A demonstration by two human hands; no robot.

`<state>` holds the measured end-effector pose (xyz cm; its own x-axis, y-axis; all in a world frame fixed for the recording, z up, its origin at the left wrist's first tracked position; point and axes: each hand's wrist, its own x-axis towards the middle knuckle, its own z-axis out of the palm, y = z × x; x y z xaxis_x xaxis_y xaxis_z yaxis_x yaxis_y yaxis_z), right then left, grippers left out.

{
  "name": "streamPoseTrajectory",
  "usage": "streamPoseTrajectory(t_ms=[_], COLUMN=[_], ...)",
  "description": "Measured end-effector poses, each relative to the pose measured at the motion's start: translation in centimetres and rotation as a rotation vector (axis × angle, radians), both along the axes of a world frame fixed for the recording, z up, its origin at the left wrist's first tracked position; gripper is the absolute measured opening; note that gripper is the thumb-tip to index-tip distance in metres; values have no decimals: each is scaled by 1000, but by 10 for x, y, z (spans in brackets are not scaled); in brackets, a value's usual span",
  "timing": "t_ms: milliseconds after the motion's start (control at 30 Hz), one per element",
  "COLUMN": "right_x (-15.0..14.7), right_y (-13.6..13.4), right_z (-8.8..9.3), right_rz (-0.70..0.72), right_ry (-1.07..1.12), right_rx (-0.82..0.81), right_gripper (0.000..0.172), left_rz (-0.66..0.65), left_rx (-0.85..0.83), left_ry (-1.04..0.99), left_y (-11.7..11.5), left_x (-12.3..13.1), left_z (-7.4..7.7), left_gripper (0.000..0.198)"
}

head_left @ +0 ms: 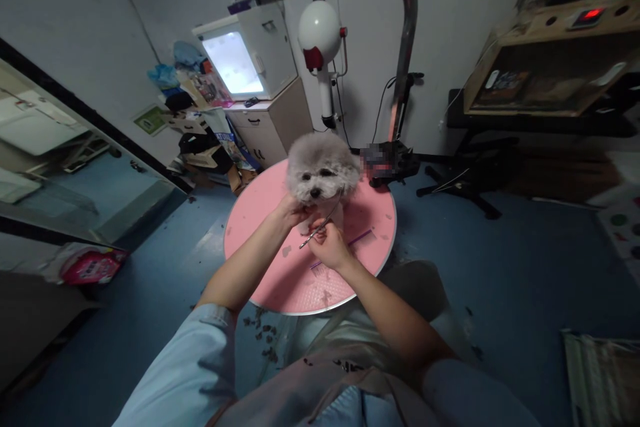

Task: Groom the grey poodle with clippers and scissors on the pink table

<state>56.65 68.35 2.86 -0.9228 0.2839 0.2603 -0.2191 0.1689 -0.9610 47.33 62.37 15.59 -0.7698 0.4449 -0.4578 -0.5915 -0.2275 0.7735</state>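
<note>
A fluffy grey-white dog (323,170) sits on a round pink grooming table (270,280), facing me. Under its chin is my left hand (296,211), closed against the fur with its fingertips partly hidden. My right hand (329,244) grips a pair of scissors (320,229) just in front of the dog's chest. The blades slant up along the right side of its face. On the tabletop lies a purple comb (361,238), its middle covered by my right wrist. Small tufts of cut fur (287,251) are scattered over the pink surface.
Behind the table rises a dark grooming arm (407,20), with a white stand dryer (320,30) near it. A lit white cabinet (277,47) stands at the back left. A wooden box (540,73) rests on a black table at right. Clumps of fur (267,333) dot the blue floor.
</note>
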Motion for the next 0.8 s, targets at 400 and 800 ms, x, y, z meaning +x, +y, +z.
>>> streamPoseTrajectory(t_ms=[400,800], right_x=[3,3], right_y=[9,27], right_z=[0,-3], right_rz=[24,38], right_ry=[5,-37], right_rx=[23,191], right_gripper=[20,26], left_rz=[-20,-27], left_rx=[-25,-15], left_ry=[52,59], left_y=[0,0], left_x=[-1,-3], left_z=[-3,-4], left_gripper=[17,12])
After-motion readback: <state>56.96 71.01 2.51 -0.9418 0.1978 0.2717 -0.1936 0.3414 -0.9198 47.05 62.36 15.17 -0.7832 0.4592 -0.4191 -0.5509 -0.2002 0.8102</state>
